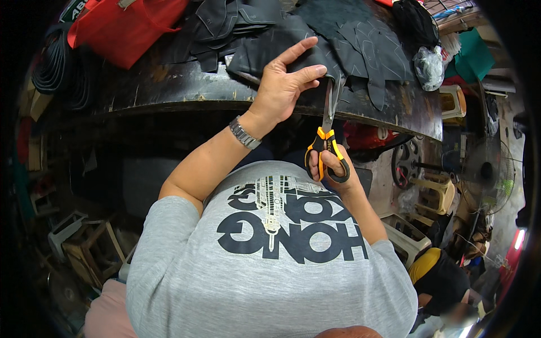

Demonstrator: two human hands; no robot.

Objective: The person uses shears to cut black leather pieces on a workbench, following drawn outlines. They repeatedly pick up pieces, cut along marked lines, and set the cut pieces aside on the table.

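Note:
My right hand (350,173) grips a pair of scissors (327,132) with black-and-orange handles, fingers through the loops. Their blades point away from me, slightly apart, and reach the near edge of a dark leather-like sheet (287,42) at the table's front. Beside the blade tips, on the left, is my left hand (282,84), with thumb and forefinger stretched apart over that sheet. Its other fingers are partly hidden. Black cut pieces (375,50) with pale outlines lie to the right of the sheet, and more dark pieces (225,25) are stacked to its left.
The dark table (169,93) has a worn, curved-looking front edge. On it are a red bag (121,31) and a black coiled strip (56,62) at left, and a clear plastic bag (428,67) at right. Stools (437,191) and a fan (487,174) stand to the right.

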